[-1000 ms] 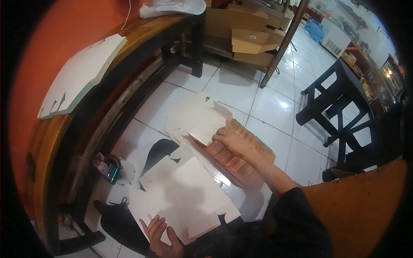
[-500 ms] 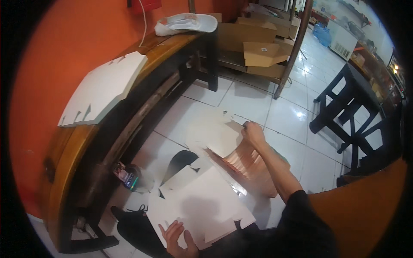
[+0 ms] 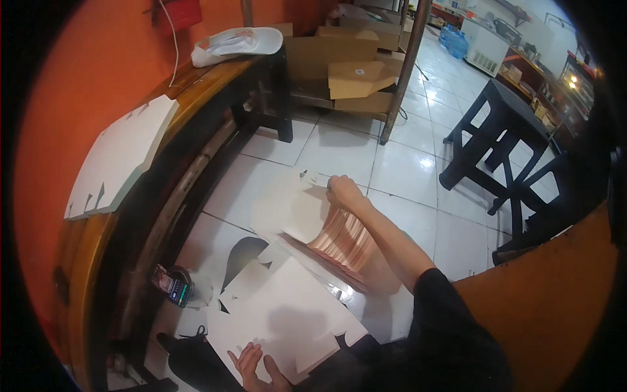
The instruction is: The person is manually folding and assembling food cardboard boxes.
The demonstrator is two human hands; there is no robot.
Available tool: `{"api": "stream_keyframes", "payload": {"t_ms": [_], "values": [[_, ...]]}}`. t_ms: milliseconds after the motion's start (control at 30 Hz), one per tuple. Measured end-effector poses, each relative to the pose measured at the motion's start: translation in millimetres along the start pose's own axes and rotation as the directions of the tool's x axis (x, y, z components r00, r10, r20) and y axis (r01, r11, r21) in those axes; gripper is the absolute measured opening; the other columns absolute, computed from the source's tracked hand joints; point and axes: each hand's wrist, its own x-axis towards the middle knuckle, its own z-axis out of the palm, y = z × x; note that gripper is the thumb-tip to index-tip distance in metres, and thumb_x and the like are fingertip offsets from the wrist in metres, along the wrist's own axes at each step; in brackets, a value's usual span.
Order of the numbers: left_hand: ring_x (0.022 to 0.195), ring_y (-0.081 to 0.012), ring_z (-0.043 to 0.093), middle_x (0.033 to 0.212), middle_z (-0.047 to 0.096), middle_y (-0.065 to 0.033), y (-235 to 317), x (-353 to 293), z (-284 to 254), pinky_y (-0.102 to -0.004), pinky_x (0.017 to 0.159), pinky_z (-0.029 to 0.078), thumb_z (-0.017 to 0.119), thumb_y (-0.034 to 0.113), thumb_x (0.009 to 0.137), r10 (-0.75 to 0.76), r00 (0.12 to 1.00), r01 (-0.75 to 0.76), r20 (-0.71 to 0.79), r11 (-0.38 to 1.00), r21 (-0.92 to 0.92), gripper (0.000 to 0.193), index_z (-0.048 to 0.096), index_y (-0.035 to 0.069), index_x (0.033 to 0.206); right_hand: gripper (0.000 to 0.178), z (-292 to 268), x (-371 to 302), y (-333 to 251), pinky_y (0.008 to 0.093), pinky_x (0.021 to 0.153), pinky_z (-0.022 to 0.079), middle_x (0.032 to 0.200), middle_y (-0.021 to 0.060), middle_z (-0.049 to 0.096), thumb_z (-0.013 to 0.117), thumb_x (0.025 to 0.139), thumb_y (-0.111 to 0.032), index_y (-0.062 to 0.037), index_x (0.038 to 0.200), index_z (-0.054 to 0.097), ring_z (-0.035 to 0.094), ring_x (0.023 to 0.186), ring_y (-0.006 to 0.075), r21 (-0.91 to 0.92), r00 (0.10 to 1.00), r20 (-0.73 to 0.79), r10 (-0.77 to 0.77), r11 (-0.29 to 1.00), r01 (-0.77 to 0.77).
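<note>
My right hand (image 3: 346,195) is stretched out over the floor, its fingers closed on the edge of a cream card sheet (image 3: 287,206). Beneath and beside that sheet, a stack of curved sheets (image 3: 346,242) shows coppery-brown edges. My left hand (image 3: 256,367) lies with fingers apart on a white notched card blank (image 3: 294,313) across my lap. Small cut notches show along the blank's edges, and a shadow falls on its middle. The fingertips of my right hand are partly hidden from this angle.
A wooden bench (image 3: 189,85) on the left bears a stack of white notched blanks (image 3: 121,160) and a white cap (image 3: 238,46). A phone (image 3: 171,286) leans by a clear container. Cardboard boxes (image 3: 359,78) sit on a rack; black stools (image 3: 503,130) stand right.
The whole view has swung, so everything sits farther left in it. My right hand still grips the cream sheet, and my left hand stays on the white blank.
</note>
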Motion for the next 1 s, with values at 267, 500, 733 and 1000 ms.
{"api": "stream_keyframes", "payload": {"t_ms": [267,500,733,1000], "values": [[0.130,-0.0395,0.065,0.124,0.074,-0.0214,1,0,3,-0.0618,0.129,0.028,0.069,0.010,0.104,-0.017,1.000,0.017,0.007,1.000,-0.008,0.024,0.071,-0.004,0.123,0.038,-18,22,-11,0.0494,0.100,0.058,0.118,0.0310,0.074,0.067,0.088,-0.021,0.0038,0.117,0.073,0.072,0.114,0.0449,0.018,0.938,0.318,0.141,0.988,-0.154],[0.130,-0.0382,0.065,0.125,0.074,-0.0210,8,2,0,-0.0598,0.129,0.029,0.069,0.011,0.104,-0.067,0.997,0.066,0.038,0.998,0.025,0.024,0.072,-0.004,0.123,0.039,0,20,5,0.0484,0.101,0.058,0.115,0.0292,0.076,0.066,0.091,-0.030,-0.0007,0.114,0.079,0.073,0.112,0.0448,0.037,0.936,0.276,0.219,0.971,-0.238],[0.132,-0.0373,0.065,0.126,0.074,-0.0198,2,0,0,-0.0593,0.129,0.029,0.070,0.009,0.104,-0.042,0.999,0.042,0.022,0.999,0.022,0.025,0.070,-0.003,0.126,0.039,-11,18,-8,0.0489,0.103,0.057,0.119,0.0283,0.076,0.064,0.092,-0.027,-0.0002,0.117,0.078,0.072,0.115,0.0439,0.021,0.931,0.319,0.176,0.981,-0.193],[0.132,-0.0374,0.064,0.127,0.074,-0.0199,1,-1,2,-0.0595,0.130,0.027,0.070,0.009,0.104,-0.041,0.999,0.041,0.028,0.999,0.003,0.026,0.070,-0.002,0.127,0.041,11,16,15,0.0504,0.103,0.055,0.120,0.0305,0.074,0.059,0.094,-0.023,0.0029,0.122,0.073,0.070,0.116,0.0460,0.053,0.961,0.253,0.113,0.990,-0.131]]}}
